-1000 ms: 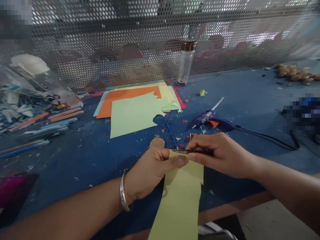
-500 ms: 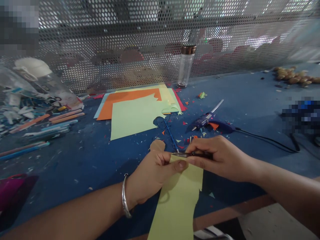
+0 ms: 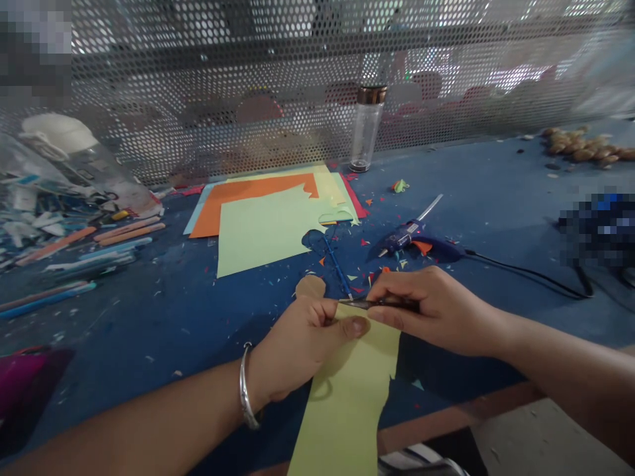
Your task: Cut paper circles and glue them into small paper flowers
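My left hand (image 3: 302, 344), a silver bangle on its wrist, is closed on the top edge of a pale green paper strip (image 3: 347, 403) that hangs down toward me over the table edge. My right hand (image 3: 431, 307) is closed round small dark scissors (image 3: 370, 303), whose blades point left and meet the top of the strip beside my left thumb. A small tan paper shape (image 3: 310, 286) lies just beyond my left hand.
On the blue table (image 3: 173, 311) lie a stack of coloured paper sheets (image 3: 268, 215), a blue pen (image 3: 338, 264), a blue glue gun (image 3: 417, 238) with its cord, a clear bottle (image 3: 366, 129), pens and pencils (image 3: 89, 254) at left, and nuts (image 3: 585, 147) at far right. A perforated metal screen (image 3: 248, 79) closes off the back.
The green strip has swung slightly left at its lower end. Both hands have stayed in almost the same place, with the scissors at the strip's top edge.
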{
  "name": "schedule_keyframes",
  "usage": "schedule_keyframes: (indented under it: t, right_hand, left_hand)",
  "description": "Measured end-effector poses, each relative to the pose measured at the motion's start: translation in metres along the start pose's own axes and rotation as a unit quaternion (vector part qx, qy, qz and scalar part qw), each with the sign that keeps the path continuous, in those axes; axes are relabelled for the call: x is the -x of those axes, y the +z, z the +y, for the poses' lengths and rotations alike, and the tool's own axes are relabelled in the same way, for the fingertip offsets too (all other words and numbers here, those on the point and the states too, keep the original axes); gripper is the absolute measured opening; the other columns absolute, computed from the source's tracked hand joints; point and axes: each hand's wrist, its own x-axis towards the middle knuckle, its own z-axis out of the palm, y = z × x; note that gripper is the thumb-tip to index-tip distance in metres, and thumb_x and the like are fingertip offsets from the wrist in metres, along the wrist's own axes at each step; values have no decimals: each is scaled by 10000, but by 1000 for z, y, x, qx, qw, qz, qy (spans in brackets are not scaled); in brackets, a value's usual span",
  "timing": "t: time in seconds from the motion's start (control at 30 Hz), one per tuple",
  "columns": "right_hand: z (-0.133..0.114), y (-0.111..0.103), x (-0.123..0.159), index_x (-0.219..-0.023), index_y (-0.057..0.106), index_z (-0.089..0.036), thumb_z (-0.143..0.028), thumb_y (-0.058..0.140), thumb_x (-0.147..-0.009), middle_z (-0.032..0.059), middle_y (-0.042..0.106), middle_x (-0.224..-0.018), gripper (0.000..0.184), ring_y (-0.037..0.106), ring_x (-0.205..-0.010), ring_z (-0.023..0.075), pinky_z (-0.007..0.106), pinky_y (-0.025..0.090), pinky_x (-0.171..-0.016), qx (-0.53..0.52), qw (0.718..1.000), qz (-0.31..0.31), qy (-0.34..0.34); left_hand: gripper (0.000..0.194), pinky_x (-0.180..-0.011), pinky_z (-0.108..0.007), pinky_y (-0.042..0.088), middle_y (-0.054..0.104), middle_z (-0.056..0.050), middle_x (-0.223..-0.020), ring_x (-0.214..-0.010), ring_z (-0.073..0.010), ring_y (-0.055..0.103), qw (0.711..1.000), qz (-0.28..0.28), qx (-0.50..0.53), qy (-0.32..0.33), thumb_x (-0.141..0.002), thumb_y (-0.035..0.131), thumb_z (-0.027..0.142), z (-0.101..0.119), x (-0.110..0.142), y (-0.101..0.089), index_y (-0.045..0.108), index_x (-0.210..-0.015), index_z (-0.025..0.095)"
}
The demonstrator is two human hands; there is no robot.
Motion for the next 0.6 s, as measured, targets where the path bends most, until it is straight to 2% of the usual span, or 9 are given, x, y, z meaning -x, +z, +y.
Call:
schedule_keyframes:
  t: [0.13,0.2,0.23,0.3,0.37,0.43,0.47,0.53,0.6]
  right_hand:
    - [3,0,0,-885,656,-183,-403,621,-950,-61,472,-578,232,361,-513,85,214,284,-475,6,1000,4,6]
    - [4,0,0,-877,652,-186,-418,599,-962,-56,495,-572,253,378,-505,86,215,285,-470,-2,1000,11,17]
    - [4,-1,-1,-874,650,-185,-425,592,-966,-48,525,-581,263,404,-506,87,215,297,-473,-14,999,16,25]
    - [4,-2,0,-880,650,-182,-437,594,-966,-31,584,-611,274,459,-515,89,215,325,-482,-47,998,32,34]
    - [3,-3,0,-901,654,-176,-443,606,-961,-29,592,-615,277,477,-515,90,217,337,-483,-76,995,53,37]
    - [3,-5,2,-911,657,-172,-448,619,-954,-40,554,-598,282,451,-502,85,221,325,-472,-82,993,76,41]
    - [4,-6,2,-917,658,-172,-454,624,-951,-43,539,-599,287,444,-500,84,222,324,-470,-81,992,87,45]
    - [6,-7,4,-929,656,-176,-475,629,-947,-43,530,-612,301,458,-501,84,225,338,-471,-78,991,99,51]
    - [10,-9,6,-941,649,-183,-498,621,-948,-47,518,-609,316,485,-495,88,228,362,-474,-77,991,99,56]
  left_hand:
    - [320,-553,-210,449,701,-7,-713,-557,-102,593,999,1,-39,-7,-809,762,487,3,1,-2,721,-830,170]
    - [293,-523,-210,413,660,13,-680,-536,-105,564,990,20,-136,9,-837,720,478,10,3,-9,711,-825,185]
    - [287,-517,-209,393,634,19,-662,-540,-108,553,976,39,-213,33,-849,704,467,14,4,-14,699,-796,185]
    - [276,-550,-216,386,641,11,-716,-610,-126,568,921,94,-359,118,-886,651,447,25,7,-27,690,-803,188]
    - [292,-597,-233,387,659,-6,-741,-677,-156,576,844,166,-474,189,-924,585,447,36,8,-42,686,-841,187]
    - [277,-608,-267,384,651,-18,-712,-664,-187,576,748,261,-583,182,-943,540,421,46,7,-57,660,-855,188]
    - [251,-647,-290,408,678,-38,-774,-713,-213,607,706,291,-620,180,-954,517,390,49,6,-65,660,-913,187]
    - [266,-777,-353,464,713,-96,-966,-883,-273,656,645,318,-667,192,-975,467,333,53,4,-75,648,-1084,171]
    - [346,-922,-434,471,676,-162,-1149,-1072,-329,627,591,349,-689,231,-977,468,311,53,7,-75,612,-1241,139]
